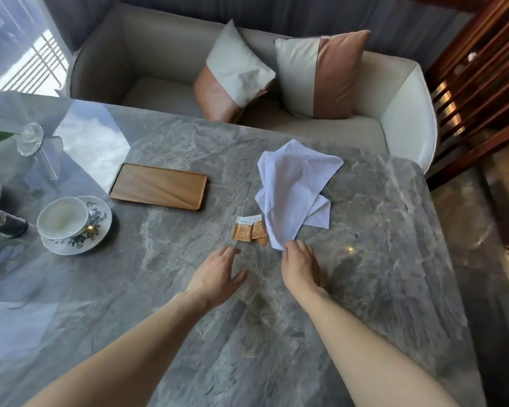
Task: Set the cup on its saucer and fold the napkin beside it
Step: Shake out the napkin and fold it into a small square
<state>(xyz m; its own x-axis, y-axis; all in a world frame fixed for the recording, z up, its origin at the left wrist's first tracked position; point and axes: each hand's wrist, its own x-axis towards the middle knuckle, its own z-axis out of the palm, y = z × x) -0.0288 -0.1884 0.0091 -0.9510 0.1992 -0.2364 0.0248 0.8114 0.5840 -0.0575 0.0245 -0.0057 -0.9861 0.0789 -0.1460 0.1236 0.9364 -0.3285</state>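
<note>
- The worktop (pixel 188 289) carries everything.
- The napkin (pixel 294 186) lies crumpled mid-right, still unfolded.
- The right hand (pixel 300 265) has fingers pinched on its near corner.
- The left hand (pixel 218 274) hovers, fingers apart.
- The cup (pixel 62 217) already sits on its saucer (pixel 100 224), far left.

Cup (pixel 62 217): on the saucer (pixel 100 227), far left on the desk (pixel 365 289).
Tray (pixel 158 186): right of the cup, behind it.
Napkin (pixel 294 189): right of the tray.
Packets (pixel 249 229): just left of the napkin's near end.
Sofa (pixel 400 113): behind the desk.
</note>
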